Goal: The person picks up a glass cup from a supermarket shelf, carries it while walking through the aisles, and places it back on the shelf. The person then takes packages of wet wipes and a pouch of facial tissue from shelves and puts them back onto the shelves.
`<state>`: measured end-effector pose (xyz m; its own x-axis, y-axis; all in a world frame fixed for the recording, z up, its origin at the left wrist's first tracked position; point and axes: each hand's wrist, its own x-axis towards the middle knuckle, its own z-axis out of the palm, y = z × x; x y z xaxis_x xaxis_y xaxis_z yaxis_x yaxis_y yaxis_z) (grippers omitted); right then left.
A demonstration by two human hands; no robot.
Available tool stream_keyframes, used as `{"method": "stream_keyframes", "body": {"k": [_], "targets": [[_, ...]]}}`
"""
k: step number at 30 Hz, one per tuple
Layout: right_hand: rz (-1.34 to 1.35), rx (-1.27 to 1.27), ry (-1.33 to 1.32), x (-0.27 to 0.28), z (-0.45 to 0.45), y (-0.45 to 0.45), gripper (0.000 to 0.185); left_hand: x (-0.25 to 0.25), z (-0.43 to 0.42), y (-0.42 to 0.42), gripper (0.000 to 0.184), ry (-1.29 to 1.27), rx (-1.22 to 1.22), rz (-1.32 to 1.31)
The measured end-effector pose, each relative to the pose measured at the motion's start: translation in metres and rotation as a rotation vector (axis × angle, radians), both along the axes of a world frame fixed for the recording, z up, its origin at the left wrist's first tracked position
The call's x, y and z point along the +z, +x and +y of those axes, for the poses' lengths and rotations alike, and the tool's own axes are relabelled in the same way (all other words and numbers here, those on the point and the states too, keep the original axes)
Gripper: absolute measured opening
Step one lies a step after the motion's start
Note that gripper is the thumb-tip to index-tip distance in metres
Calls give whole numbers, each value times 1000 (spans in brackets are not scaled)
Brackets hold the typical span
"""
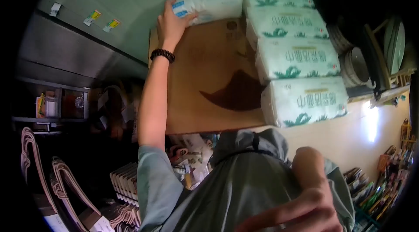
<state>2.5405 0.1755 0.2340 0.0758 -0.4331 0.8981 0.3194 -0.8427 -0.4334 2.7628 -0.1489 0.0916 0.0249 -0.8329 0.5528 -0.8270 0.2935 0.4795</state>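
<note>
My left hand [174, 23], with a dark beaded bracelet at the wrist, grips the left end of a white and blue plastic pack [214, 3] at the back of a brown cardboard box [196, 79]. Right of that pack, white packs with green leaf prints form a column toward me; the nearest [307, 101] lies at the box's front right corner. Close to the camera, low in the view, my right hand [301, 212] is blurred, its fingers partly cut off by the frame edge. Nothing shows in it.
Bowls [358, 66] and plates [395, 46] stand on a rack at the right. Price tags [92, 17] hang along a shelf edge at the left. Below are dark shelves with hangers [70, 188] and packaged goods. More goods [384, 188] lie at the lower right.
</note>
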Motion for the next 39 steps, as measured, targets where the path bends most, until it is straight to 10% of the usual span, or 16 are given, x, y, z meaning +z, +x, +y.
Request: {"method": "stream_keyframes", "body": {"k": [4, 11, 16, 20, 26, 33, 39], "targets": [[-80, -240, 122, 3, 43, 6, 13, 11, 6, -5, 79, 44, 65, -187], [-124, 178, 123, 7, 79, -50, 40, 3, -10, -33, 67, -192, -200, -605], [437, -7, -220, -7, 101, -96, 27, 5, -69, -9, 71, 210, -410, -578], [363, 235, 19, -45, 121, -116, 23, 72, 80, -71, 57, 23, -409, -343], [880, -393, 394, -145, 181, -204, 39, 60, 349, -218, 46, 280, -847, 455], [670, -667, 814, -191, 260, -281, 23, -42, 434, -367, 44, 597, -1317, -356], [406, -890, 1038, -197, 326, -338, 23, -68, 469, -466, 47, 945, -1745, -420]]}}
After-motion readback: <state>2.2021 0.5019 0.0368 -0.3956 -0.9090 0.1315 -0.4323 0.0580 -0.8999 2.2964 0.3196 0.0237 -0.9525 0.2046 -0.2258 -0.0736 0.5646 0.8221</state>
